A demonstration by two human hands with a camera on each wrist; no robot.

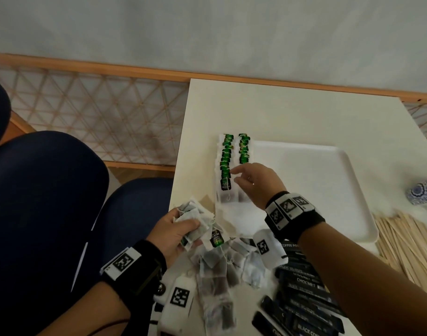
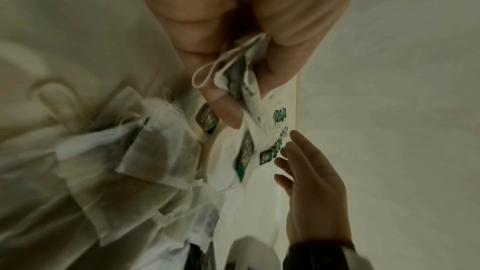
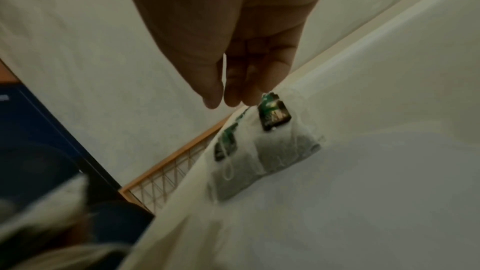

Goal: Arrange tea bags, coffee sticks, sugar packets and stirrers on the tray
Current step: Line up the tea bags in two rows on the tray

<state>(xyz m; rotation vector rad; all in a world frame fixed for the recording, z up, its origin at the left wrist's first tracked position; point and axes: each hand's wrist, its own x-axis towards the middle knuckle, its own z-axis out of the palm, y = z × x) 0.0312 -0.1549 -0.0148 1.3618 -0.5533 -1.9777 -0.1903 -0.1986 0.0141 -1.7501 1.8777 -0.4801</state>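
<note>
while the left hand [image 1: 176,232] grips a bunch of tea bags [image 1: 192,218] at the desk's [image 1: 280,110] near-left edge, the right hand [image 1: 257,184] hovers over two rows of tea bags [image 1: 234,156] laid along the tray's [image 1: 328,190] left side, fingers [image 3: 235,91] loosely extended and close together, holding nothing. loose tea bags [image 1: 222,267] lie heaped on the desk beside coffee sticks [image 1: 302,299]; stirrers [image 1: 406,243] lie right of the tray.

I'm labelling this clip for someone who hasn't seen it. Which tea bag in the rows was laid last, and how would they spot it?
Start at the white tray and go to its left edge, where two rows of tea bags run with overlapping green tags. In the left row take the nearest tea bag, beside the right hand. Unlike its neighbours, its whole dark tag and pouch lie uncovered.
</note>
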